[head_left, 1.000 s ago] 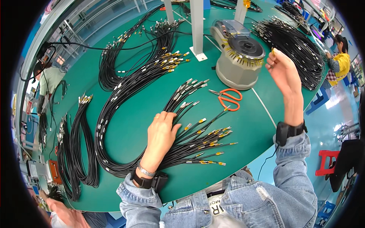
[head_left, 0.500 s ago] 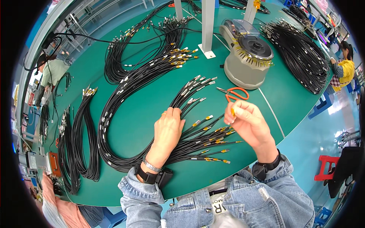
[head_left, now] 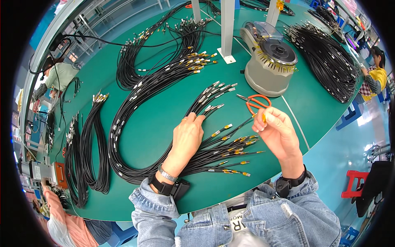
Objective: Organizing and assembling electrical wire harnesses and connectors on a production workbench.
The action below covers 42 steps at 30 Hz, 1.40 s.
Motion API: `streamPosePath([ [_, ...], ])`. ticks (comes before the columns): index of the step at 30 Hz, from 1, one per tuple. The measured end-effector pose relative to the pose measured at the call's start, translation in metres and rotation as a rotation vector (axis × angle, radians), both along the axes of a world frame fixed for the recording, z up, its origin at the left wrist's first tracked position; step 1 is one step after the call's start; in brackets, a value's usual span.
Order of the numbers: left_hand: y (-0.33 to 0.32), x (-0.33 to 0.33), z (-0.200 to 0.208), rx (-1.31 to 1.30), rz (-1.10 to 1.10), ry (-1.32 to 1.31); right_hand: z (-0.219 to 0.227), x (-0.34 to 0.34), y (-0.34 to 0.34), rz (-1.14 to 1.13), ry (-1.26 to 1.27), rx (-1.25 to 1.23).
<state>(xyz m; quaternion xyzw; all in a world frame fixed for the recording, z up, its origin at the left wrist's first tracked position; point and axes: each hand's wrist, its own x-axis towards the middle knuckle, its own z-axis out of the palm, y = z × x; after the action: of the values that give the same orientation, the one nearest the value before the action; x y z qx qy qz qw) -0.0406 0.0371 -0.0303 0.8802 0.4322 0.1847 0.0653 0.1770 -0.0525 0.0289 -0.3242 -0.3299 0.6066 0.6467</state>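
My left hand (head_left: 188,136) lies over a thick bundle of black cables (head_left: 123,111), its fingers curled round some of them just below their white-tagged ends (head_left: 214,91). My right hand (head_left: 279,131) is raised in a pinch at the table's right side, with a small piece of yellow tape (head_left: 264,117) between thumb and fingers. One thin black cable rises from the bundle to beside these fingertips; whether they grip it I cannot tell. Yellow-wrapped cable ends (head_left: 242,142) fan out below. Orange-handled scissors (head_left: 259,101) lie open just beyond the right hand.
A round grey tape dispenser (head_left: 269,61) stands past the scissors, beside a white metal post (head_left: 227,33). More cable bundles lie at left (head_left: 94,152), at the back and at far right (head_left: 325,61) on the green table (head_left: 144,140). Co-workers sit around.
My left hand has slid a little to the right, toward the cable ends. The right hand has moved slightly right, still pinching the yellow tape, and a cable now reaches to its fingertips.
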Motion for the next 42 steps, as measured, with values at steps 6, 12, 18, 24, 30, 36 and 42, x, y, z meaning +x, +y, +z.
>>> streamPosePath([
  [6, 0.001, 0.006, 0.003, -0.077, -0.036, -0.087, 0.004, 0.0, -0.002, 0.0, 0.004, 0.022],
  [12, 0.02, 0.025, -0.002, -0.129, -0.038, -0.041, 0.003, 0.001, -0.004, 0.015, 0.034, 0.016],
  [18, 0.016, 0.026, 0.011, -0.388, 0.042, -0.394, 0.003, -0.003, -0.007, -0.024, 0.059, 0.02],
  [24, -0.004, 0.026, 0.027, -0.638, 0.014, -0.929, 0.005, -0.019, -0.004, -0.108, -0.1, 0.075],
  [30, -0.024, 0.033, 0.029, -0.308, -0.064, -0.867, -0.009, -0.042, 0.0, -0.078, -0.225, 0.121],
  [36, -0.034, 0.037, 0.03, -0.237, -0.06, -0.83, -0.033, -0.05, 0.01, -0.185, -0.266, 0.048],
  [42, -0.038, 0.037, 0.029, -0.255, -0.036, -0.788, -0.039, -0.049, 0.012, -0.206, -0.282, 0.051],
])
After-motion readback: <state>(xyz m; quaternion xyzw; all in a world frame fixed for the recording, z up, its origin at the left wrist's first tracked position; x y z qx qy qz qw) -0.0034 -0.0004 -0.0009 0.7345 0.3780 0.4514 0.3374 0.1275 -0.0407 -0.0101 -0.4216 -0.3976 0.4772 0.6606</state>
